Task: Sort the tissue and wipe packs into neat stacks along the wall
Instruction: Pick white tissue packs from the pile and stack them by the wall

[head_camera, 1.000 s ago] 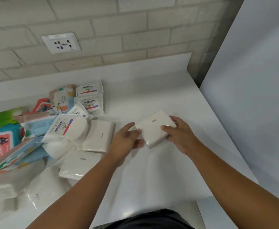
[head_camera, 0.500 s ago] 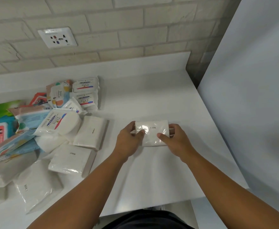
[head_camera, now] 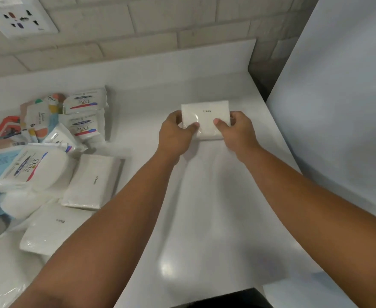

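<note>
Evidently to square it for a first stack, the left hand (head_camera: 175, 134) and right hand (head_camera: 238, 132) each keep a closed grip on the white tissue pack (head_camera: 206, 117), low over the counter (head_camera: 205, 218) near the wall (head_camera: 182, 34).

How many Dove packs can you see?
3: two stacked near the wall, one large pack at the pile's front. More may be buried.

Indoor domestic or utility corner, likely home. White glossy table (head_camera: 205, 218) with low upstand against painted brick wall (head_camera: 160, 25). Multi-pin socket (head_camera: 20, 18) set in brick. Plain white panel (head_camera: 338, 96) at right. Heap of retail wipe and tissue packs (head_camera: 49, 152) at left.
</note>
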The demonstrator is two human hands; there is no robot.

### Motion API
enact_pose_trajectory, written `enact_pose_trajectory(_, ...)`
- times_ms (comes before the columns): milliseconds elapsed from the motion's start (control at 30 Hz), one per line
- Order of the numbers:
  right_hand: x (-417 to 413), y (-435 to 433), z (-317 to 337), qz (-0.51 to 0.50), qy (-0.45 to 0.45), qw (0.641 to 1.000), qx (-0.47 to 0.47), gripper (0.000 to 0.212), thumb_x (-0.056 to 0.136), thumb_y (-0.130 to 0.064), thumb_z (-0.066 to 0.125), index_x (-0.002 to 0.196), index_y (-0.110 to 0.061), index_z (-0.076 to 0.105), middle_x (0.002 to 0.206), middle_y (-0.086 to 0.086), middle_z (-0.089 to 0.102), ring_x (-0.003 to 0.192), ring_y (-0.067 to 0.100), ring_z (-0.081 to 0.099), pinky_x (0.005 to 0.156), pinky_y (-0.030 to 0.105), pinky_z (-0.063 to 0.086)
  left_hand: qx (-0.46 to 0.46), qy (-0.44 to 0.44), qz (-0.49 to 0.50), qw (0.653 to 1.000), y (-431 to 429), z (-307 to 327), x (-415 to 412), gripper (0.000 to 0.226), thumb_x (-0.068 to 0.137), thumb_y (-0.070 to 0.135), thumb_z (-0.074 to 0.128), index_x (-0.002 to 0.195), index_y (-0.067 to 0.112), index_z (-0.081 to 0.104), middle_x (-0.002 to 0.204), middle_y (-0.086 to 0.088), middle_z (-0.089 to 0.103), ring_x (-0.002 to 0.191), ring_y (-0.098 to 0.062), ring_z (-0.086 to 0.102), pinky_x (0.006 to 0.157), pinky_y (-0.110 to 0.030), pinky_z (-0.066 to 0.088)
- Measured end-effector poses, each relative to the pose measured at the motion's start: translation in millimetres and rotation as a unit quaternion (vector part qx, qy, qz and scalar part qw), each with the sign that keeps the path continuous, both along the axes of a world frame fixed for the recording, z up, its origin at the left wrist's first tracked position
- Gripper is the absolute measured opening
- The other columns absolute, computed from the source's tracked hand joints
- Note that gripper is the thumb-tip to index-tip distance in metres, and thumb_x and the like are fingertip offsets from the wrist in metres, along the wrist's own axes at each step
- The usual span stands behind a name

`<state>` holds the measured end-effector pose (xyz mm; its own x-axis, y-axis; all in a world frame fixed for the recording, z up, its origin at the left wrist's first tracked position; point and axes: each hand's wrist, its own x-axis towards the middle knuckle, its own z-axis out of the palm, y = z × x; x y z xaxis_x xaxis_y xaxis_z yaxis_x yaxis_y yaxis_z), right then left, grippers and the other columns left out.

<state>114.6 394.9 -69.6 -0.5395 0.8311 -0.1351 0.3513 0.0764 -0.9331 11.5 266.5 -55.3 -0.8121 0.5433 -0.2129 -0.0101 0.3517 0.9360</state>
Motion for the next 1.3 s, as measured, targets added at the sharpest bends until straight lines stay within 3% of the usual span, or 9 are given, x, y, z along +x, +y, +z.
enact_pose_trajectory(100,-22,27,-7,-0.005,-0.012,1.000,0.026,0.034,0.090,-0.030,0.070,0.117,-0.010,0.063,0.099,-0.003,0.066,0.093,0.019,0.066,0.084,0.032,0.054,0.004,0.008,0.009,1.000,30,-10,-19,0.043,0.086,0.026,0.073,0.126,0.016,0.064,0.114,0.007,0.072,0.103,-0.012,0.069,0.096,-0.039,0.056)
enact_pose_trajectory(333,-76,88,-16,0.009,-0.031,0.997,0.069,0.028,0.090,-0.035,0.066,0.104,-0.012,0.072,0.098,0.000,0.073,0.091,0.018,0.069,0.084,0.034,0.057,-0.007,0.048,0.048,0.998,90,-24,-59,0.049,0.078,0.041,0.069,0.121,0.017,0.066,0.109,0.006,0.072,0.100,-0.018,0.069,0.094,-0.040,0.056)
enact_pose_trajectory(433,-95,108,-19,0.014,-0.052,0.995,0.081,0.031,0.091,-0.039,0.064,0.100,-0.011,0.072,0.095,0.002,0.073,0.090,0.021,0.069,0.081,0.034,0.057,-0.015,0.066,0.056,0.996,110,-29,-74,0.032,0.086,0.036,0.070,0.111,0.017,0.067,0.101,0.006,0.072,0.095,-0.016,0.069,0.091,-0.039,0.056)
enact_pose_trajectory(567,-112,126,-21,0.014,-0.067,0.994,0.085,0.032,0.091,-0.039,0.064,0.094,-0.009,0.072,0.091,0.005,0.072,0.086,0.023,0.068,0.081,0.040,0.059,-0.040,0.100,0.058,0.993,128,-35,-93,0.029,0.090,0.039,0.068,0.099,0.012,0.072,0.086,0.000,0.073,0.082,-0.019,0.068,0.075,-0.033,0.055)
enact_pose_trajectory(700,-120,134,-20,0.012,-0.077,0.993,0.091,0.033,0.093,-0.038,0.062,0.095,-0.007,0.072,0.092,0.006,0.071,0.086,0.024,0.068,0.073,0.032,0.055,-0.060,0.103,0.054,0.991,139,-33,-103,0.030,0.092,0.041,0.068,0.095,0.012,0.073,0.069,0.009,0.062,0.066,-0.011,0.058,0.059,-0.023,0.041)
enact_pose_trajectory(867,-125,139,-17,0.015,-0.093,0.990,0.109,0.035,0.094,-0.038,0.061,0.098,-0.006,0.072,0.094,0.009,0.071,0.087,0.025,0.067,0.078,0.034,0.055,-0.068,0.091,0.051,0.992,146,-32,-108,0.034,0.090,0.043,0.069,0.109,0.015,0.071,0.095,0.003,0.073,0.093,-0.022,0.068,0.080,-0.031,0.054)
enact_pose_trajectory(1000,-127,144,-15,0.023,-0.094,0.989,0.115,0.036,0.093,-0.037,0.063,0.094,-0.002,0.071,0.091,0.012,0.072,0.086,0.029,0.068,0.080,0.040,0.057,-0.062,0.074,0.049,0.994,147,-31,-110,0.051,0.089,0.043,0.071,0.130,0.015,0.060,0.118,0.000,0.070,0.108,-0.021,0.066,0.094,-0.038,0.054)
enact_pose_trajectory(1200,-129,151,-18,0.043,-0.104,0.987,0.119,0.036,0.094,-0.035,0.062,0.096,0.000,0.070,0.093,0.014,0.071,0.088,0.031,0.068,0.084,0.046,0.057,-0.039,0.075,0.022,0.996,145,-25,-117,0.057,0.086,0.035,0.076,0.136,0.018,0.053,0.124,0.004,0.064,0.110,-0.017,0.061,0.100,-0.038,0.052)
enact_pose_trajectory(1300,-123,157,-16,0.088,-0.112,0.981,0.130,0.027,0.099,-0.025,0.054,0.110,-0.007,0.070,0.105,0.008,0.070,0.101,0.029,0.065,0.084,0.033,0.052,-0.034,0.042,0.006,0.999,135,-22,-120,0.061,0.083,0.034,0.079,0.137,0.023,0.052,0.117,0.003,0.061,0.103,-0.017,0.062,0.094,-0.035,0.054)
